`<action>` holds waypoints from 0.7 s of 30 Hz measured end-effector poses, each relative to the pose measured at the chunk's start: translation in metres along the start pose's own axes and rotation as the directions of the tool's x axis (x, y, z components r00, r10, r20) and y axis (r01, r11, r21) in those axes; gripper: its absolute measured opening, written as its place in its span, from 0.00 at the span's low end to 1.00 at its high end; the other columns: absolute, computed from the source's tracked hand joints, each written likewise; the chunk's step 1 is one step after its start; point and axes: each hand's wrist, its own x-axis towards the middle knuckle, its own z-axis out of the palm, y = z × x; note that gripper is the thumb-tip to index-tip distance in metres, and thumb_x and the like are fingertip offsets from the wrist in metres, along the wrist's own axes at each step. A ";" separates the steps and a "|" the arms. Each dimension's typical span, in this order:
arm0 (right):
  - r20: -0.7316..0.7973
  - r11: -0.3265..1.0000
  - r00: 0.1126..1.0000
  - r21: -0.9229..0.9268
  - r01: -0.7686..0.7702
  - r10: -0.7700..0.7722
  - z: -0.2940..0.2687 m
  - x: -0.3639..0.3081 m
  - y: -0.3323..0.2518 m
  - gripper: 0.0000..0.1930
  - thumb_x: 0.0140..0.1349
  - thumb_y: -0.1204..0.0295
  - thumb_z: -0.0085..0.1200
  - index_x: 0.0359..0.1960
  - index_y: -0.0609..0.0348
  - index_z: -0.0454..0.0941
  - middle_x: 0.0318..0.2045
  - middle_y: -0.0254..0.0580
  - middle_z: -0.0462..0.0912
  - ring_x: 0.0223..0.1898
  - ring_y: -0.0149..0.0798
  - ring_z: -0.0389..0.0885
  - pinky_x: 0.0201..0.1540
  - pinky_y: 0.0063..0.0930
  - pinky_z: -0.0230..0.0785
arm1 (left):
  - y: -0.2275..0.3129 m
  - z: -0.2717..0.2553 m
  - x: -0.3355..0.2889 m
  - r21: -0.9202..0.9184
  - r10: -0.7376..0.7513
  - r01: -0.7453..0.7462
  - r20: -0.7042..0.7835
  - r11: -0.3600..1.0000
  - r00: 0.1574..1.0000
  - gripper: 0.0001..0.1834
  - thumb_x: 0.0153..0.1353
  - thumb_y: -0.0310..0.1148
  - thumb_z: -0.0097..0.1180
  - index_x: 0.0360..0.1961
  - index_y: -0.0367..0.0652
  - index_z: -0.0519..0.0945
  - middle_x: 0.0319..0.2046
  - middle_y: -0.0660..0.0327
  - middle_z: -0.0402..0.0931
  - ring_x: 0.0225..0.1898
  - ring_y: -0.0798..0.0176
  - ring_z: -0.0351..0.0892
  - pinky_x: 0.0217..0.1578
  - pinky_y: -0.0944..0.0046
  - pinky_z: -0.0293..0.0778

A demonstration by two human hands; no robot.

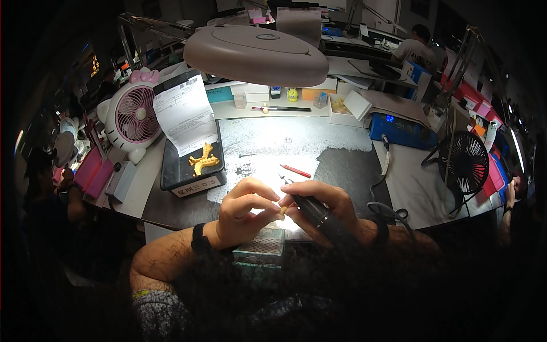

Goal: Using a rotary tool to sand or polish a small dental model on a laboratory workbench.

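My left hand (246, 208) is closed in a pinch on a small tan piece (283, 210), mostly hidden by the fingertips. Its exact kind is too small to make out. In my right hand (330, 206) is a black rotary handpiece (312, 210), held like a pen, its thin tip pointing up and away from me. The fingertips of both hands meet around the tan piece under bright light. Just beyond them a red pencil-like stick (296, 170) lies on the worn dark mat (342, 165). Below my hands sits a small greenish box with a perforated top (260, 244).
A black tray (171, 165) at left holds a yellow dental model (203, 161) and a paper sheet (183, 114). A magnifier lamp (256, 56) hangs overhead. Fans (134, 111) stand both sides. A blue control box (399, 130) with a cord is at right. Other people sit nearby.
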 end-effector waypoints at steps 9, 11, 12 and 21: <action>0.000 1.000 1.000 0.021 -0.006 0.006 0.001 -0.001 0.000 0.21 0.61 0.87 0.61 0.57 0.68 0.76 0.42 0.47 0.85 0.42 0.36 0.88 0.45 0.26 0.81 | 0.000 -0.001 0.000 0.012 0.013 -0.013 -0.006 1.000 1.000 0.14 0.50 0.19 0.74 0.35 0.43 0.83 0.40 0.59 0.80 0.40 0.60 0.81 0.38 0.63 0.77; -0.001 1.000 1.000 0.021 -0.001 0.001 0.001 0.000 0.002 0.21 0.61 0.87 0.61 0.57 0.68 0.76 0.42 0.47 0.85 0.42 0.36 0.88 0.45 0.26 0.81 | 0.000 -0.001 -0.001 0.007 -0.002 0.002 -0.009 1.000 1.000 0.14 0.50 0.19 0.75 0.36 0.43 0.83 0.40 0.58 0.80 0.40 0.60 0.81 0.38 0.63 0.77; -0.002 1.000 1.000 0.020 0.003 -0.003 0.001 0.000 0.002 0.21 0.61 0.87 0.61 0.57 0.68 0.76 0.42 0.47 0.85 0.42 0.35 0.88 0.45 0.26 0.81 | 0.000 -0.001 0.000 0.007 -0.002 0.002 -0.009 1.000 1.000 0.14 0.50 0.19 0.75 0.36 0.43 0.83 0.40 0.58 0.80 0.40 0.60 0.81 0.38 0.63 0.77; -0.008 0.988 0.995 0.114 -0.103 0.104 0.000 -0.003 0.002 0.22 0.62 0.85 0.61 0.58 0.64 0.75 0.41 0.45 0.87 0.43 0.33 0.88 0.46 0.24 0.80 | 0.001 -0.001 0.002 0.016 -0.035 0.035 0.017 0.999 0.999 0.16 0.51 0.22 0.76 0.38 0.41 0.82 0.37 0.59 0.82 0.39 0.61 0.81 0.39 0.63 0.77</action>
